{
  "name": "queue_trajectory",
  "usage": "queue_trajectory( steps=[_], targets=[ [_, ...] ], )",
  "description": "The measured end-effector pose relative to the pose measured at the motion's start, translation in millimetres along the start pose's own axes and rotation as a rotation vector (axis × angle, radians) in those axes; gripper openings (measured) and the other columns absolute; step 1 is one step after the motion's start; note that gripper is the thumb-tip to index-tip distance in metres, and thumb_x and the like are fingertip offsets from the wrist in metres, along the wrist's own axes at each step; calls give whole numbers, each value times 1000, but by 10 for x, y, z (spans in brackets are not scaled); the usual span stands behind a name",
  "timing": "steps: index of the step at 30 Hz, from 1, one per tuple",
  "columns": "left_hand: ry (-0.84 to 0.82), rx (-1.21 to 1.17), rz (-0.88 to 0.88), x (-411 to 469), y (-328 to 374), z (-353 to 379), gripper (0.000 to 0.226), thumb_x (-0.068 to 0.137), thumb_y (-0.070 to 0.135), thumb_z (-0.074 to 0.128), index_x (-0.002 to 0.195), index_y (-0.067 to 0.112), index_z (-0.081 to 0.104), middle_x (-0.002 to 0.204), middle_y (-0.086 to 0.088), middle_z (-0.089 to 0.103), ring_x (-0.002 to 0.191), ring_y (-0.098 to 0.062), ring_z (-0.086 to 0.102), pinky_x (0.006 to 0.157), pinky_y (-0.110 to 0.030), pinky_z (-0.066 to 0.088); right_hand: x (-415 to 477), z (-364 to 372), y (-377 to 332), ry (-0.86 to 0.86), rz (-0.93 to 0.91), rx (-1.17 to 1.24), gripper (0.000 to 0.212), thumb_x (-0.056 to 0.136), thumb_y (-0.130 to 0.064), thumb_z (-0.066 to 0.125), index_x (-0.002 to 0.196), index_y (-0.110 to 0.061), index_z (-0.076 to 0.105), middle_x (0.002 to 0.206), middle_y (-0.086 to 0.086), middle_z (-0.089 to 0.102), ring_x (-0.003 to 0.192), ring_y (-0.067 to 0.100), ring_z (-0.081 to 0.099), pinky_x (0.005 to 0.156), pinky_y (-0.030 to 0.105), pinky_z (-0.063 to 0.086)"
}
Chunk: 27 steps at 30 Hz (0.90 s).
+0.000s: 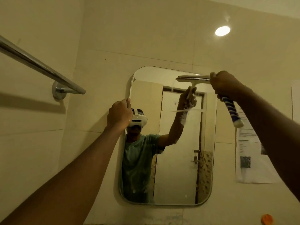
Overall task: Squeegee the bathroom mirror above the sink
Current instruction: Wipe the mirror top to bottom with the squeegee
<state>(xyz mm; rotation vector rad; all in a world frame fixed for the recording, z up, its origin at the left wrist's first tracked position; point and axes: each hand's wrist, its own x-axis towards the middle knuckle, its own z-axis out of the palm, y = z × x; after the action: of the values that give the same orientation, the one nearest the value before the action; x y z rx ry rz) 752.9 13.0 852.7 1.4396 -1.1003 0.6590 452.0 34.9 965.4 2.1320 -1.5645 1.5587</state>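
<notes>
Mirror (178, 159): rounded-corner rectangular glass, fixed to a pale tiled wall (113, 38), centre of view; the glass reflects a person in a green T-shirt wearing a white headset, and a door behind

Squeegee (193, 78): pale blade laid level against the mirror's upper right corner, close under the top edge; the blue-and-white spiral-striped handle (231, 111) slants down and right, off the glass

Right hand (225, 86): raised, fingers closed round the top of the squeegee handle just below the blade, arm coming in from the right edge

Left hand (119, 113): raised, curled against the mirror's left edge at about mid-upper height, fingertips on the rim; whether it grips the edge or only rests there cannot be told

Streak (186, 110): thin pale horizontal line across the glass below the blade, right half

Towel rail (40, 65): chrome bar on round wall mount, left of the mirror, well apart from it

Paper sheets (250, 151): printed, stuck to the wall right of the mirror, text illegible

Orange object (267, 220): bottom right corner, partly cut off, identity unclear

Ceiling light (222, 31): round, lit, upper right
</notes>
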Motion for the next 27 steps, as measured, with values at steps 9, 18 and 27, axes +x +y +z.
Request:
queue_trajectory(
  steps=[9, 18, 27],
  targets=[
    [52, -25, 14, -51, 6, 15, 52, 105, 36, 25, 100, 3, 65, 96, -14, 67, 86, -28, 64, 68, -31, 40, -511, 550, 347, -53, 56, 28, 39, 104, -32, 30, 95, -2, 52, 70, 11, 55, 52, 19, 55, 48, 28, 48],
    [68, -29, 3, -86, 14, 21, 51, 105, 37, 25, 97, 4, 64, 93, -13, 66, 83, -28, 63, 66, -32, 42, -330, 184, 76, -43, -27, -49, 29, 105, -24, 31, 99, -3, 51, 72, 9, 49, 58, 21, 53, 56, 34, 52],
    [116, 5, 14, -63, -22, 96, 50, 105, 35, 26, 96, 4, 64, 90, -12, 66, 74, -21, 57, 63, -31, 39, -161, 292, 54, -21, 59, -5, 27, 104, -25, 33, 88, -6, 44, 78, 11, 51, 62, 21, 54, 65, 35, 55]
  ],
)
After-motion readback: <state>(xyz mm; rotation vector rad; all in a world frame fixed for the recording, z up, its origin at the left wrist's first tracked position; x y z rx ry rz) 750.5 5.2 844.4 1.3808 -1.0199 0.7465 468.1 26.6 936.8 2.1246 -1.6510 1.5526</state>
